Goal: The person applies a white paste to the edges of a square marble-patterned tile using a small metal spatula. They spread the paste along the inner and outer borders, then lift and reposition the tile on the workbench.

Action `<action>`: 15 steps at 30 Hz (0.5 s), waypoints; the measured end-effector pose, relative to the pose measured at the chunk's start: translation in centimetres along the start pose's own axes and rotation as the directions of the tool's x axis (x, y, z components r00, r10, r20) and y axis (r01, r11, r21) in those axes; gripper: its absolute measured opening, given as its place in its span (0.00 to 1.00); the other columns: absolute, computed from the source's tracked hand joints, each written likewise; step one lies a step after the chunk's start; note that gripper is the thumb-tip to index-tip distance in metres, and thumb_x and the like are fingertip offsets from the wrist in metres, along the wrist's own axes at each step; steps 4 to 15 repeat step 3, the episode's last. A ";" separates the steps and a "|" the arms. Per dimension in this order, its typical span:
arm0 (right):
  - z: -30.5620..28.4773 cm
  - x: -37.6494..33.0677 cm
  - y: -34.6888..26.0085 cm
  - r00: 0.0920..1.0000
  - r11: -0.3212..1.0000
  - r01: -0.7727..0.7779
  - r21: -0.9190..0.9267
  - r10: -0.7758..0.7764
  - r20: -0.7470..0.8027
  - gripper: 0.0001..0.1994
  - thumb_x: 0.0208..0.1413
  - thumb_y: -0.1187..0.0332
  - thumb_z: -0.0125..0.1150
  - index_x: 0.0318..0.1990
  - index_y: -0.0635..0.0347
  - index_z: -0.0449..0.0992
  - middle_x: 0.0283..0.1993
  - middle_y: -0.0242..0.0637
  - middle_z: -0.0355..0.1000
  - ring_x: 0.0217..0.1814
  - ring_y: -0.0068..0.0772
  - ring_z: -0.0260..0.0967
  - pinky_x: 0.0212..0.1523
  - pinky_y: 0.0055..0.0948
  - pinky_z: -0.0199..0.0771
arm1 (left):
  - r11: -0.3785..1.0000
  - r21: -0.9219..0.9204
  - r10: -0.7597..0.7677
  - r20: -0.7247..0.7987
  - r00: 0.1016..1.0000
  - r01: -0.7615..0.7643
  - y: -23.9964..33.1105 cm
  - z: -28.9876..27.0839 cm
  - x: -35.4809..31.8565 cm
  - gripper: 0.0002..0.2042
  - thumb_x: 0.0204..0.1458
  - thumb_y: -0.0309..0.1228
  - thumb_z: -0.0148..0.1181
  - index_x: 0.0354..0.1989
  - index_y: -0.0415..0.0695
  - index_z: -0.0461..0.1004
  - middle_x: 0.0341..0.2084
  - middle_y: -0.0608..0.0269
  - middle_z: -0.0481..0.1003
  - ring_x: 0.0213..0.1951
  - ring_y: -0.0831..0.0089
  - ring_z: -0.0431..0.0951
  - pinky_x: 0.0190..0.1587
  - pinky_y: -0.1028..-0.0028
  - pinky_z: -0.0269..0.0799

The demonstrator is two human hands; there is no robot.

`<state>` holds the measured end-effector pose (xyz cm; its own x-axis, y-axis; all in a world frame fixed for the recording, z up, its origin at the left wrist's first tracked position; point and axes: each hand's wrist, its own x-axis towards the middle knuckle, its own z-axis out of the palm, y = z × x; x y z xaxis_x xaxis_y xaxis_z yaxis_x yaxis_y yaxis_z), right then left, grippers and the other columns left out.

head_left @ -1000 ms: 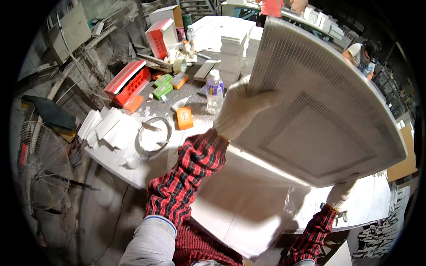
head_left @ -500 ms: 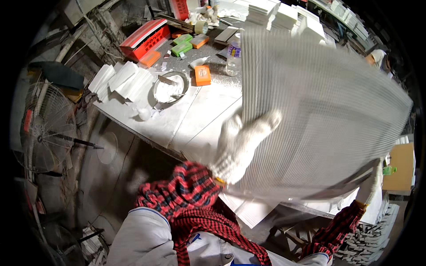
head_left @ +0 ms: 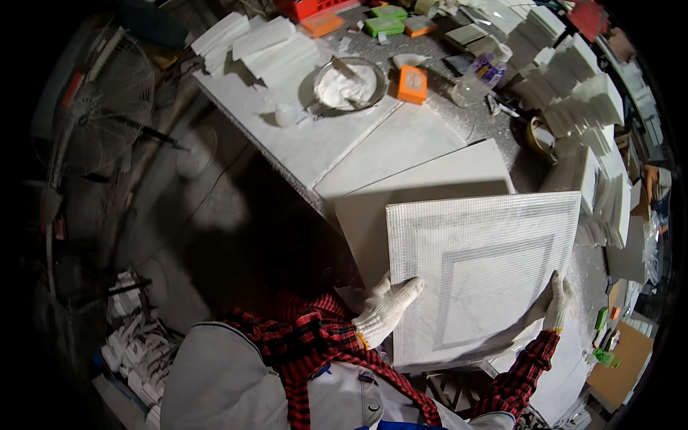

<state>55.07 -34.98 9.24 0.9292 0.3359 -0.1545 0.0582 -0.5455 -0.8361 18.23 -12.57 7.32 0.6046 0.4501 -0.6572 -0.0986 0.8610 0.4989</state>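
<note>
A square whitish panel [head_left: 494, 287] with a fine grid surface and grey nested square bands is held tilted over the near side of the table. My left hand [head_left: 388, 307], in a white knitted glove, grips its left edge, thumb on the face. At the right edge my gloved right hand [head_left: 560, 301] is closed round the rim, its fingers partly hidden behind. Behind the panel, a plain pale board [head_left: 437, 175] lies on the table, partly covered. Farther back stands a bowl [head_left: 367, 102] of white paste with a flat spatula [head_left: 345, 69] in it.
Stacked white tiles [head_left: 591, 86] line the table's right side, and more white pieces [head_left: 272, 44] lie at the far left. An orange box [head_left: 412, 84] and a plastic bottle [head_left: 481, 75] stand near the bowl. A floor fan [head_left: 93, 107] is at the left.
The panel has come down from a raised, blurred position, and its banded face now shows clearly. Both hands still hold its sides. The tabletop items sit higher and farther right in view.
</note>
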 end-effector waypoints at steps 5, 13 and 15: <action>0.7 0.7 0.7 0.997 0.999 -0.032 -0.035 0.035 0.073 0.24 0.60 0.55 0.62 0.51 0.70 0.76 0.47 0.34 0.76 0.47 0.24 0.69 0.51 0.25 0.67 | 0.993 -0.116 -0.014 0.054 0.998 0.020 -2.3 -2.7 0.6 0.21 0.58 0.33 0.63 0.57 0.43 0.67 0.52 0.60 0.74 0.51 0.74 0.76 0.59 0.75 0.69; 0.7 0.7 0.7 0.997 0.999 -0.032 -0.035 0.035 0.073 0.24 0.60 0.55 0.62 0.51 0.70 0.76 0.47 0.34 0.76 0.47 0.24 0.69 0.51 0.25 0.67 | 0.993 -0.116 -0.014 0.054 0.998 0.020 -2.3 -2.7 0.6 0.21 0.58 0.33 0.63 0.57 0.43 0.67 0.52 0.60 0.74 0.51 0.74 0.76 0.59 0.75 0.69; 0.7 0.7 0.7 0.997 0.999 -0.032 -0.035 0.035 0.073 0.24 0.60 0.55 0.62 0.51 0.70 0.76 0.47 0.34 0.76 0.47 0.24 0.69 0.51 0.25 0.67 | 0.993 -0.116 -0.014 0.054 0.998 0.020 -2.3 -2.7 0.6 0.21 0.58 0.33 0.63 0.57 0.43 0.67 0.52 0.60 0.74 0.51 0.74 0.76 0.59 0.75 0.69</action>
